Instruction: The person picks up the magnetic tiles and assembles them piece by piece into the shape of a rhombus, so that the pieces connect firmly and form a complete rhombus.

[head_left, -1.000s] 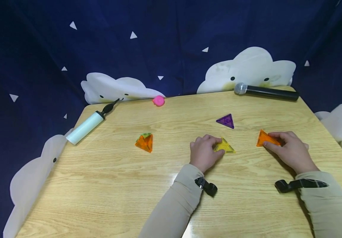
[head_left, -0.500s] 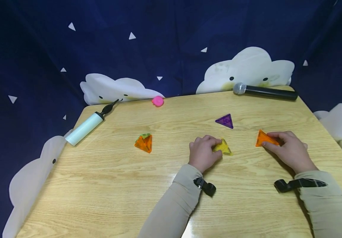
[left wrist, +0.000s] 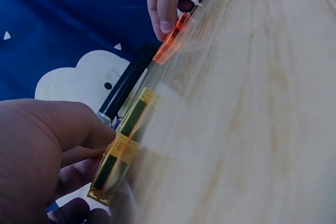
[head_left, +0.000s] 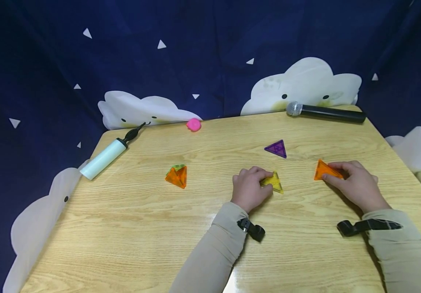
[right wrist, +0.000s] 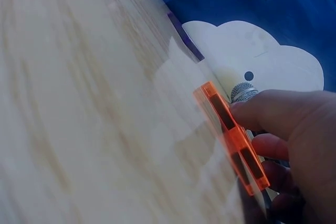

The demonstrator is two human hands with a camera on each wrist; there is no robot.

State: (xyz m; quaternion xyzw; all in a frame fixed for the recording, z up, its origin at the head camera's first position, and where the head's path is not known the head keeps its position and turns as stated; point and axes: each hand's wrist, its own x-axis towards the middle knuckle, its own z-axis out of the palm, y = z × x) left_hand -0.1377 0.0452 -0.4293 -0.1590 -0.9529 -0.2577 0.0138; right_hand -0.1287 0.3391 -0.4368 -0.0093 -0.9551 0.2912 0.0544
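Observation:
My left hand (head_left: 248,189) pinches a yellow translucent triangular magnetic tile (head_left: 277,183) by its left side, thumb and fingertips at its edges. The left wrist view shows this tile (left wrist: 137,114) edge-on, low against the wooden table. Over to the right, my right hand (head_left: 360,187) holds an orange triangular magnetic tile (head_left: 323,171) between thumb and fingers; part of it is covered. In the right wrist view the orange tile (right wrist: 231,129) lies almost flat at the tabletop. Behind and between the hands rests a purple triangular tile (head_left: 277,149).
On the left of the wooden table (head_left: 129,228) stands a small folded shape of orange and green tiles (head_left: 177,176). A pale blue hand pump (head_left: 105,158) lies at the left edge. Along the back are a pink round object (head_left: 194,125) and a black microphone (head_left: 332,113).
The yellow tile has turned clockwise in my left hand, its right corner swinging toward me. My right hand and the orange tile have stayed nearly still.

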